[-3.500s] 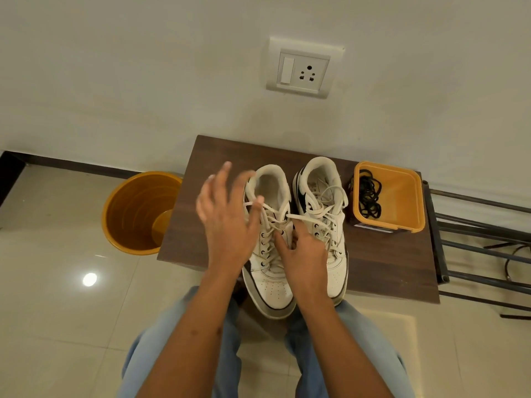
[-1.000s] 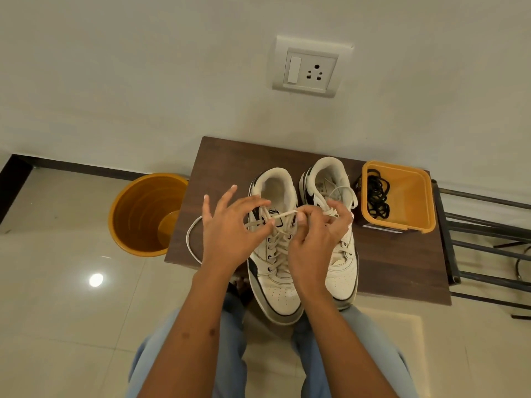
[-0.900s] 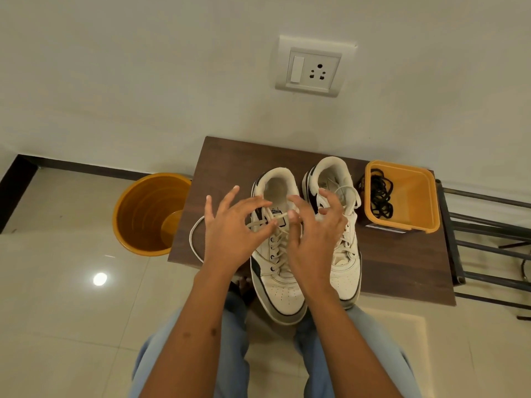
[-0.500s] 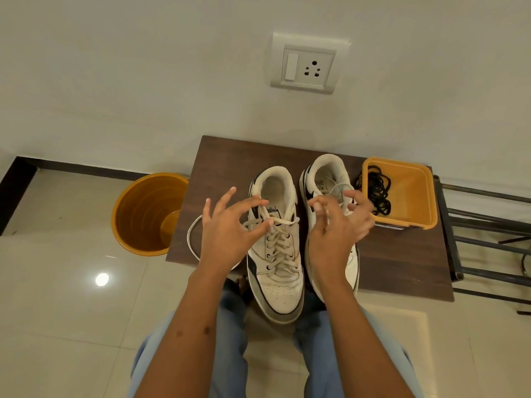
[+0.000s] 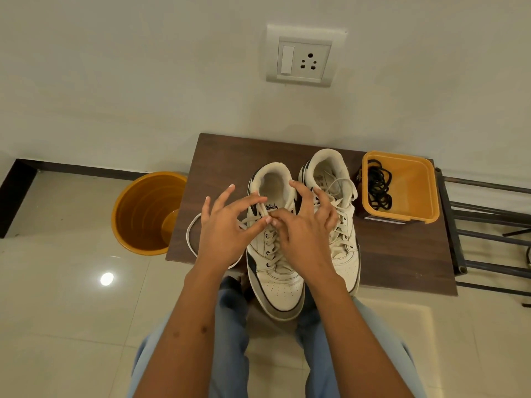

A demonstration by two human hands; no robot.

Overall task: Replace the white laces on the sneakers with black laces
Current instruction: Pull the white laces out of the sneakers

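Hands meet over the near-left sneaker (image 5: 275, 271) at the centre of the frame, where a person in pale blue jeans sits facing a dark wooden bench (image 5: 402, 254). The left hand (image 5: 227, 228) pinches the white lace (image 5: 253, 218) between thumb and forefinger beside the top eyelets, its other fingers spread and lifted. The right hand (image 5: 304, 228) pinches the same lace just right of it, thumb and forefinger tips close to those of the left hand, the remaining fingers fanned out above the shoe's collar. A loose loop of that lace trails off the shoe's left side and curves over the bench edge at centre left. The lower eyelets of this sneaker are laced in white. The second sneaker (image 5: 342, 248) stands just beside it to the right, its own white lace lying slack across the tongue and collar. Black laces (image 5: 379, 188) lie coiled in the left part of an orange square tub (image 5: 416, 196) at the bench's right end, apart from the shoes. An orange round bucket (image 5: 143, 214) sits on the tiled floor left of the bench, and a wall socket (image 5: 301, 60) is at upper centre
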